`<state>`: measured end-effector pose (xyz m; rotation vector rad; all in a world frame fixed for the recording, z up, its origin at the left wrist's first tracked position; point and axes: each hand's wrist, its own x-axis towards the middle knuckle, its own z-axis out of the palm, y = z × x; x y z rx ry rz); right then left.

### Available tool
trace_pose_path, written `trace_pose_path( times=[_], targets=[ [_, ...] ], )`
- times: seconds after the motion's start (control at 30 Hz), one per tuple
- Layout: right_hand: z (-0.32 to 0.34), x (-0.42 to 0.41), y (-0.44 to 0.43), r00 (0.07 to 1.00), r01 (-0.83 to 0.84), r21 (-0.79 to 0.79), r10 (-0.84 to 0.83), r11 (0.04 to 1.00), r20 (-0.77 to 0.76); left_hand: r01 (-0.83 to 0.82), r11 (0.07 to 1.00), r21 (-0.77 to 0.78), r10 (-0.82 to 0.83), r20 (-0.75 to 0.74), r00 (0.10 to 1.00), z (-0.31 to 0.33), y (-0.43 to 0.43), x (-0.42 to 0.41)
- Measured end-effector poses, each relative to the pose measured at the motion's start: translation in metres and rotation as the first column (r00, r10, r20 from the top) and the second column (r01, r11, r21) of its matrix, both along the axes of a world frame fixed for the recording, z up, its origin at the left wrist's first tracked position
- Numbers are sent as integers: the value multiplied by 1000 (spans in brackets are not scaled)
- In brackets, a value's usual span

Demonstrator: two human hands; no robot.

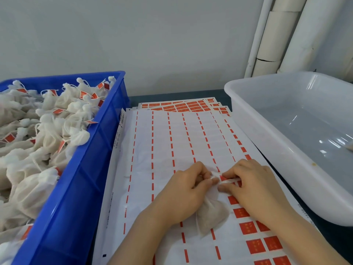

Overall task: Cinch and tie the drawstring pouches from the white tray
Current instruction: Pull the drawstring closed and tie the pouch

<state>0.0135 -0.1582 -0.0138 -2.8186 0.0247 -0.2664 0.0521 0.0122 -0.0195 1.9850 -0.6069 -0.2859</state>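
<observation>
A small off-white drawstring pouch [211,215] lies on the label sheets between my hands, its neck pointing away from me. My left hand [188,190] pinches the gathered neck of the pouch with curled fingers. My right hand [248,180] pinches the thin white string with a red label right next to the neck. The fingertips of both hands nearly meet. The white tray [248,119] stands at the right; only a scrap of something shows at its far right edge.
A blue crate [91,150] at the left is heaped with several tied pouches [47,121] bearing red tags. Sheets of red labels [172,142] cover the table under my hands. White pipes [277,35] run up the wall at the back right.
</observation>
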Motion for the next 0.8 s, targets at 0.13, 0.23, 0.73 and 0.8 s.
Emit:
trace_pose_path(
  times=[0.13,0.23,0.73,0.8],
  targets=[
    [6,5,4,1000,-19,-18,19,1000,5,24,998,-58,-27,-50,998,2,1,1],
    [8,7,3,998,-59,-56,58,997,-7,29,998,-64,-32,-46,998,2,1,1],
    [19,-15,-14,928,372,383,-330,846,-171,-34,997,-68,24,-137,990,9,0,0],
    [23,-13,-15,913,406,435,-333,804,-237,-99,990,-99,83,-154,985,12,-3,0]
  ],
)
